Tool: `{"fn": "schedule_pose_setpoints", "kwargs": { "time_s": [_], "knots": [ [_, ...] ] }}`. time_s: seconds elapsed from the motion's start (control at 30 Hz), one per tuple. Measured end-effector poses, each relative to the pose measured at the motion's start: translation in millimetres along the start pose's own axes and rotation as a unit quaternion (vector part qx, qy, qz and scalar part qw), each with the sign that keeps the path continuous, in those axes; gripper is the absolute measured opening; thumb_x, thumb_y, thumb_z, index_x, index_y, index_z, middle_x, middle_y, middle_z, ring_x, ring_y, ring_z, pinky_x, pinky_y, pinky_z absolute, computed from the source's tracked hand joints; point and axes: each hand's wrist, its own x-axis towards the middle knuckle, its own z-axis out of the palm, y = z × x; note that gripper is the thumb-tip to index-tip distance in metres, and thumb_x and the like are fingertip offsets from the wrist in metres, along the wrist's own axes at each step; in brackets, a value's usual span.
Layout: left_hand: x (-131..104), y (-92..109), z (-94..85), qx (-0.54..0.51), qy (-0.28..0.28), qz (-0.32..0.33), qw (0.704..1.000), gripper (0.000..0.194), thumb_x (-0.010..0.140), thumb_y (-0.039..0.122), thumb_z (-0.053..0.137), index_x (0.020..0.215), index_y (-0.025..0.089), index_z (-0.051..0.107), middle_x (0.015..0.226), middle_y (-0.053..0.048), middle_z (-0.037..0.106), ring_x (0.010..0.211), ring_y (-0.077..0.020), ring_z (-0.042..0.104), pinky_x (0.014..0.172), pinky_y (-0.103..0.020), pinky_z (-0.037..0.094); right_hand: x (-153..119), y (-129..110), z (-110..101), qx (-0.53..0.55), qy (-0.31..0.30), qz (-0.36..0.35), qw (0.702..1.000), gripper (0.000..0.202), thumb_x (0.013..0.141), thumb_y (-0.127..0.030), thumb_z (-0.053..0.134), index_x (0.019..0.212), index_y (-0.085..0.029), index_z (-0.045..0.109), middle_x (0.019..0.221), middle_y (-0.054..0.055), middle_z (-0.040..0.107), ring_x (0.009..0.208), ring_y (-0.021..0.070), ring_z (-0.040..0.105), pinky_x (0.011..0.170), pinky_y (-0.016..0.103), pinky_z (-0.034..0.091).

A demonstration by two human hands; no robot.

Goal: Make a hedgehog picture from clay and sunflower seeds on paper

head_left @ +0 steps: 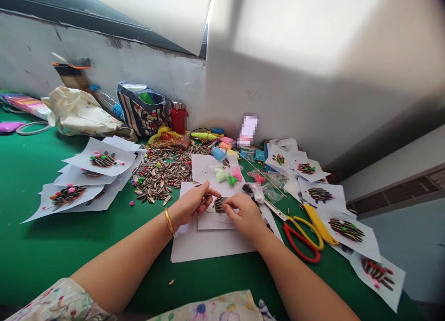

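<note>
A small white sheet [213, 223] lies on larger white paper [194, 249] in front of me, with a cluster of striped sunflower seeds [219, 205] set on it. My left hand [196, 201] is at the cluster's left, fingers curled round a few sunflower seeds, index finger stretched toward the cluster. Bent over the cluster's right side, my right hand [243, 214] has thumb and fingers pinched together; whatever is between its fingertips is hidden. Beyond the hands, a pile of loose sunflower seeds [156, 175] spreads at left, and green clay [232, 179] and pink clay [237, 174] lie on paper.
Scissors [295, 228] with red and yellow handles and a yellow utility knife [318, 223] lie at right. Finished seed pictures [351, 230] line the right edge; more seed pictures [100, 161] are stacked left. Bags [144, 108] and a red bottle [178, 118] stand along the wall.
</note>
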Motion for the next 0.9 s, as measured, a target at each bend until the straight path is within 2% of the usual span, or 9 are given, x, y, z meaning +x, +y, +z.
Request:
{"fn": "schedule_pose_setpoints", "kwargs": {
  "time_s": [0.1,0.2,0.37,0.47,0.57,0.67,0.8,0.9],
  "knots": [
    [-6,2,5.0,-0.053,-0.037,-0.033,0.997,0.063,0.089,0.065,0.039,0.110,0.012,0.066,0.064,0.003,0.046,0.043,-0.0063,0.028,0.042,-0.022,0.013,0,-2,1,0.029,0.026,-0.013,0.999,0.016,0.092,-0.024,0.055,0.081,-0.021,0.067,0.075,0.003,0.064,0.077,0.0191,0.056,0.074,0.033,0.041],
    [-9,1,12.1,-0.047,-0.069,-0.026,0.996,0.065,0.090,0.066,0.038,0.115,0.013,0.064,0.062,0.004,0.045,0.043,-0.0068,0.029,0.041,-0.021,0.015,-1,-6,4,0.056,0.037,-0.021,0.998,0.010,0.090,-0.025,0.060,0.091,-0.022,0.069,0.082,0.003,0.067,0.082,0.0199,0.058,0.077,0.034,0.042],
    [-12,-4,22.5,0.002,-0.122,0.016,0.992,0.064,0.091,0.068,0.035,0.103,0.012,0.064,0.061,0.004,0.044,0.043,-0.0069,0.031,0.038,-0.020,0.016,-2,-8,9,0.105,0.008,-0.011,0.994,0.010,0.089,-0.018,0.062,0.089,-0.024,0.070,0.089,0.002,0.071,0.089,0.0199,0.060,0.084,0.035,0.044],
    [-13,-5,23.3,0.006,-0.115,0.022,0.993,0.065,0.090,0.070,0.034,0.100,0.012,0.062,0.064,0.002,0.048,0.043,-0.0062,0.032,0.037,-0.019,0.017,0,-7,7,0.118,-0.005,-0.007,0.993,0.011,0.089,-0.018,0.062,0.092,-0.025,0.071,0.092,0.002,0.072,0.093,0.0200,0.061,0.087,0.036,0.044],
    [-12,-6,21.5,0.014,-0.111,0.021,0.994,0.066,0.090,0.071,0.034,0.106,0.013,0.061,0.067,0.002,0.049,0.044,-0.0061,0.034,0.038,-0.018,0.020,1,-4,5,0.129,-0.021,-0.005,0.991,0.012,0.089,-0.018,0.064,0.094,-0.025,0.072,0.100,0.002,0.072,0.099,0.0200,0.061,0.092,0.036,0.043],
    [-12,-7,20.7,0.034,-0.118,0.023,0.992,0.065,0.090,0.071,0.034,0.111,0.015,0.058,0.068,0.003,0.049,0.044,-0.0062,0.035,0.038,-0.018,0.023,1,-3,5,0.133,-0.024,0.000,0.991,0.011,0.089,-0.018,0.064,0.091,-0.025,0.073,0.098,0.002,0.071,0.099,0.0198,0.060,0.092,0.036,0.043],
    [-13,-5,22.1,0.027,-0.121,0.041,0.991,0.054,0.093,0.065,0.036,0.105,0.017,0.058,0.066,0.004,0.048,0.043,-0.0058,0.033,0.038,-0.018,0.023,1,-1,6,0.120,-0.002,-0.011,0.993,0.012,0.092,-0.020,0.060,0.089,-0.023,0.071,0.091,0.003,0.069,0.095,0.0199,0.060,0.090,0.035,0.043],
    [-13,-3,21.9,0.021,-0.095,0.038,0.995,0.042,0.093,0.057,0.043,0.101,0.018,0.057,0.065,0.004,0.048,0.042,-0.0054,0.033,0.038,-0.018,0.021,0,2,7,0.101,0.024,-0.005,0.995,0.013,0.093,-0.021,0.057,0.086,-0.022,0.068,0.087,0.003,0.066,0.090,0.0196,0.058,0.084,0.034,0.043]
  ]
}}
